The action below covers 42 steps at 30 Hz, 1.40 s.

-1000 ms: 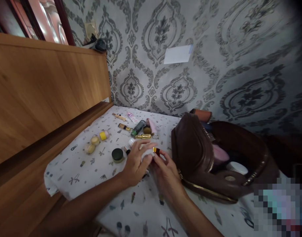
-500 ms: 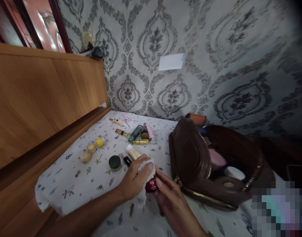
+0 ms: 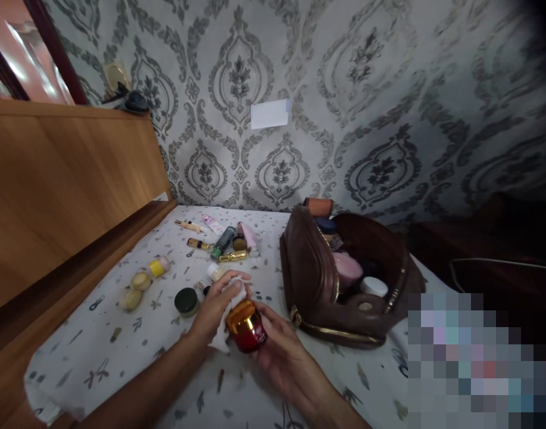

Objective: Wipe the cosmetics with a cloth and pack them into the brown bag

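Note:
My right hand (image 3: 279,345) is wrapped round a small red jar with a shiny gold lid (image 3: 246,326), tilted above the patterned cloth. Pinched in my left hand (image 3: 214,307) is a crumpled white tissue (image 3: 222,333), which touches the jar's left side and hangs below my fingers. Just left of my left hand sits a dark green round jar (image 3: 186,302). A cream tube (image 3: 215,272) and a dark slim tube (image 3: 203,287) lie partly hidden behind that hand.
An open brown bag (image 3: 308,268) with a pink item (image 3: 348,268) and a white-lidded jar (image 3: 374,287) stands at right. Several tubes, including a green one (image 3: 223,243), lie towards the wall. Yellowish round containers (image 3: 141,280) are at left, beside a wooden panel (image 3: 71,190).
The view has turned right, so surroundings appear further left. The red jar, mostly covered by the tissue and my fingers before, now shows its gold lid.

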Each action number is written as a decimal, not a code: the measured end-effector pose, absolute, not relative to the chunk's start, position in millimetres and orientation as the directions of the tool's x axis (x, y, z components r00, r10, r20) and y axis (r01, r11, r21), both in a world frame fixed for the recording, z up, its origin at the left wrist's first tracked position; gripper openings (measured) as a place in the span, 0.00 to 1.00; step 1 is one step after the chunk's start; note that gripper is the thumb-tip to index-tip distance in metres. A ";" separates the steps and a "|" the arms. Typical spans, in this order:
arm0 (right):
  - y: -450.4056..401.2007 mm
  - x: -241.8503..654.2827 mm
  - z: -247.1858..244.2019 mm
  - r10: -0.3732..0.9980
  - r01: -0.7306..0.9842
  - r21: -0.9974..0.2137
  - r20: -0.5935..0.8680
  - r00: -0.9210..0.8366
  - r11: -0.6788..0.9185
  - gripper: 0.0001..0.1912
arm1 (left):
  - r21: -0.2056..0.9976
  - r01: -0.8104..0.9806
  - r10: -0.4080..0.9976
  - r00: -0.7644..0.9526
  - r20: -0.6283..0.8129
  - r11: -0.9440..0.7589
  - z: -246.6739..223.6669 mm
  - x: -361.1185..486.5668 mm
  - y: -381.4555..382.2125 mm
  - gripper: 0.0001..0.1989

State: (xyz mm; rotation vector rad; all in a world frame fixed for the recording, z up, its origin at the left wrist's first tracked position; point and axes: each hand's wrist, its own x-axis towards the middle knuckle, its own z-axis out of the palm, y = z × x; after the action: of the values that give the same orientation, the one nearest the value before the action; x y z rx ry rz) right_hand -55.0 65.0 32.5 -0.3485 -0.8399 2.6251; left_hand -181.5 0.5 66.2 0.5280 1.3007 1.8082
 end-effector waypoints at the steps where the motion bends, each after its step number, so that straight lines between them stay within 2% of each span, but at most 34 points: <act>1: 66.4 -55.6 32.1 0.416 -0.267 -0.564 -0.153 -0.896 -0.782 0.19 | 0.909 -0.395 0.798 -0.588 -0.136 -0.136 63.9 -179.1 2.5 0.26; 4: 70.7 -58.1 28.7 0.466 -0.313 -0.488 -0.230 -0.854 -0.814 0.19 | 0.942 -0.307 0.757 -0.646 -0.102 -0.136 57.1 -169.4 4.1 0.30; 6: 72.4 -59.4 27.6 0.495 -0.351 -0.449 -0.259 -0.829 -0.822 0.18 | 0.990 -0.088 0.746 -0.666 0.025 -0.112 52.8 -164.7 2.0 0.31; 8: 72.6 -60.2 28.8 0.515 -0.382 -0.421 -0.270 -0.813 -0.823 0.17 | 0.983 0.161 0.752 -0.637 0.168 -0.083 48.3 -164.1 -0.7 0.29; 11: 71.0 -60.8 32.8 0.528 -0.394 -0.442 -0.236 -0.816 -0.806 0.17 | 0.911 0.409 0.771 -0.564 0.297 -0.052 43.4 -169.5 -1.5 0.24; 15: 68.8 -60.8 35.3 0.557 -0.406 -0.522 -0.169 -0.813 -0.750 0.18 | 0.797 0.600 0.794 -0.453 0.404 -0.063 49.0 -176.7 3.9 0.17; 20: 68.5 -59.9 34.7 0.580 -0.442 -0.636 -0.011 -0.814 -0.633 0.22 | 0.554 0.818 0.801 -0.225 0.555 -0.154 67.0 -173.6 8.2 0.10; 22: 68.2 -59.3 34.4 0.602 -0.454 -0.675 0.019 -0.799 -0.582 0.23 | 0.536 0.824 0.791 -0.199 0.578 -0.184 70.5 -172.9 7.3 0.11; 25: 67.0 -57.8 34.4 0.577 -0.428 -0.692 0.019 -0.816 -0.581 0.26 | 0.654 0.735 0.777 -0.302 0.553 -0.180 69.5 -176.0 5.1 0.17; 29: 66.4 -54.8 35.9 0.548 -0.403 -0.620 -0.052 -0.835 -0.673 0.31 | 0.888 0.458 0.765 -0.563 0.313 -0.026 59.9 -179.1 3.2 0.24; 32: 67.4 -54.7 36.5 0.572 -0.416 -0.551 -0.141 -0.808 -0.723 0.35 | 0.970 0.240 0.785 -0.606 0.129 0.026 50.8 -176.2 2.5 0.29; 34: 67.3 -56.4 36.1 0.583 -0.427 -0.527 -0.169 -0.795 -0.735 0.33 | 0.990 0.139 0.783 -0.616 0.083 0.004 45.1 -176.6 1.8 0.32; 37: 64.2 -59.7 34.7 0.604 -0.454 -0.510 -0.172 -0.778 -0.730 0.33 | 0.991 0.132 0.793 -0.602 0.093 -0.015 37.7 -187.5 -0.2 0.33; 42: 60.3 -61.9 30.9 0.576 -0.417 -0.523 -0.185 -0.796 -0.744 0.34 | 0.960 0.276 0.816 -0.565 0.119 0.051 34.9 -199.8 -2.5 0.27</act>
State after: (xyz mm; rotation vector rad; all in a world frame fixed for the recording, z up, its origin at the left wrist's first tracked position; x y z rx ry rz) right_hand -61.9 60.3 30.9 -0.4572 -0.6325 2.4738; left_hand -199.8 -2.5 34.9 1.0928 1.8710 1.5358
